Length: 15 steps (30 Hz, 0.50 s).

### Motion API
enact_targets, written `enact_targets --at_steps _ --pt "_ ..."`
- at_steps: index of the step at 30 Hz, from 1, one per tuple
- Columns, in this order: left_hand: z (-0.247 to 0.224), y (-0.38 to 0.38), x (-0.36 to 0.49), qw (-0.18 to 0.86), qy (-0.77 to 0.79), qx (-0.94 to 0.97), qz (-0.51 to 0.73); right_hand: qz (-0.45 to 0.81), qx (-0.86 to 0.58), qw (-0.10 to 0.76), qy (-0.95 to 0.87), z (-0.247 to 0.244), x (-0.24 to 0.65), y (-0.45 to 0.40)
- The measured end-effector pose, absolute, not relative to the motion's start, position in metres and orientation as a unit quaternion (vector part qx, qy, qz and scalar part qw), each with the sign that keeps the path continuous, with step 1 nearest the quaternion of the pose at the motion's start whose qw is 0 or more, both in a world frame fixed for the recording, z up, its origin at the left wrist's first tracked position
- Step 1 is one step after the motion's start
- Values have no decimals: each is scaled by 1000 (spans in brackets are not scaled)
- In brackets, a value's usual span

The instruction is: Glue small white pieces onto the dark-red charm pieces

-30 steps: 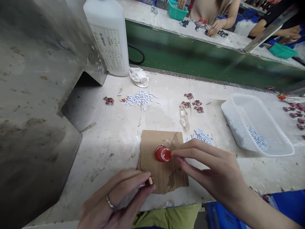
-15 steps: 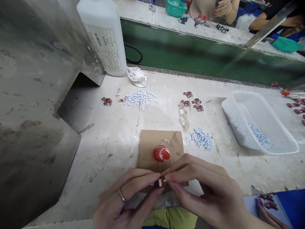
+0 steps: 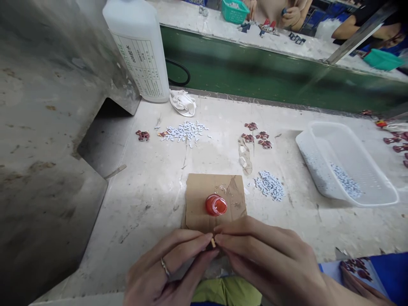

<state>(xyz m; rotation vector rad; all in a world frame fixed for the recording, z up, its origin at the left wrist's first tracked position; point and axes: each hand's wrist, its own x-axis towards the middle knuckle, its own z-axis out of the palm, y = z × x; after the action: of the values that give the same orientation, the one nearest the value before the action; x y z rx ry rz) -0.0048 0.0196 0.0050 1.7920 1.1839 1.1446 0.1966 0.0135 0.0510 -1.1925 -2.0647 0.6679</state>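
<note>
Head view, grip: a small tan-tipped piece (image 3: 213, 243) is pinched together between the fingertips of the left hand (image 3: 165, 267) and right hand (image 3: 270, 253).
Location: it is held just off the near edge of a cardboard sheet (image 3: 200, 195).
Handling: it is judged light and fragile, and is best taken by its edges.

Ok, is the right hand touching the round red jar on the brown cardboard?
Apart: the head view shows bare cardboard between the right hand and the round red jar.

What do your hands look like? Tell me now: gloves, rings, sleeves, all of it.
Both hands are bare, with no gloves. The left hand wears a plain silver-coloured ring on one finger; the right hand shows no ring. No sleeve shows on either arm.
</note>
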Motion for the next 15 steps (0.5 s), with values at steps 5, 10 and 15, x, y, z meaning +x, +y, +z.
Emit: enact_targets --at_steps 5,10,15 --pt "8 19 -1 365 443 666 478 158 -410 327 -837 53 201 15" --pt "7 19 -2 384 450 655 470 172 -417 285 -846 56 203 11" --pt "7 18 -4 387 448 665 455 268 -475 378 -748 51 197 13"
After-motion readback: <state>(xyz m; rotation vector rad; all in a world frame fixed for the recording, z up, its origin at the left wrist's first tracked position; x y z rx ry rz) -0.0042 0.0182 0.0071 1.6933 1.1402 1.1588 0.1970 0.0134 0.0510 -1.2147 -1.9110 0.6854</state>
